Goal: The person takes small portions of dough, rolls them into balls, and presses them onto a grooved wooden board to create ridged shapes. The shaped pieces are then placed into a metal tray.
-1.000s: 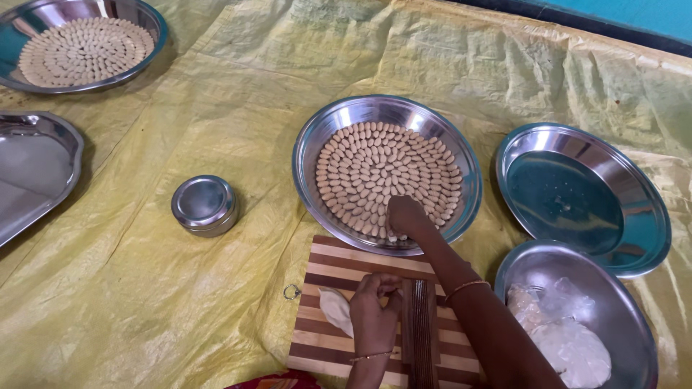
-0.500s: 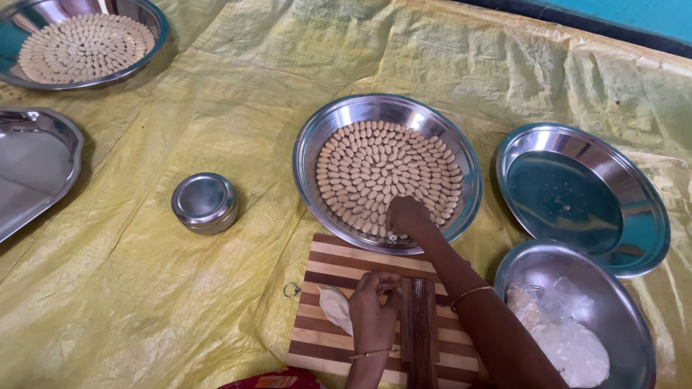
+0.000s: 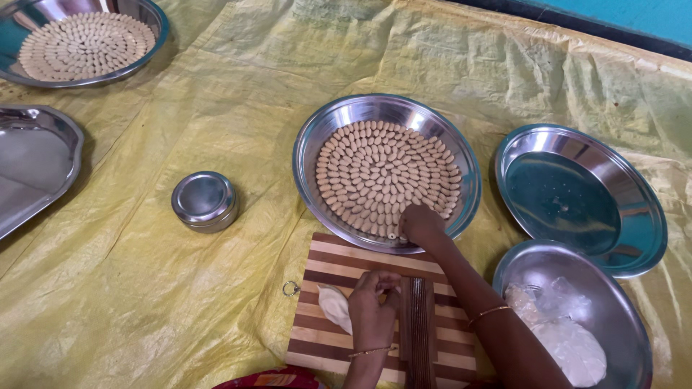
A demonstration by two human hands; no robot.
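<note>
The right hand [image 3: 420,223] reaches over the near rim of the steel plate [image 3: 314,155], fingers together on a dough piece [image 3: 393,235] at the outer ring of pieces. The left hand [image 3: 372,311] rests on the striped board [image 3: 328,257], fingers curled on a dough lump [image 3: 334,305], beside a ridged tool [image 3: 417,325]. Open yellow sheet [image 3: 144,288] lies left; a small tin [image 3: 205,201] stands there. An empty plate [image 3: 577,194] and a bowl [image 3: 533,263] crowd the right.

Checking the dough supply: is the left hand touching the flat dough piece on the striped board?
Touching. The head view shows the left hand with its fingers resting against the edge of the dough piece on the board.
</note>
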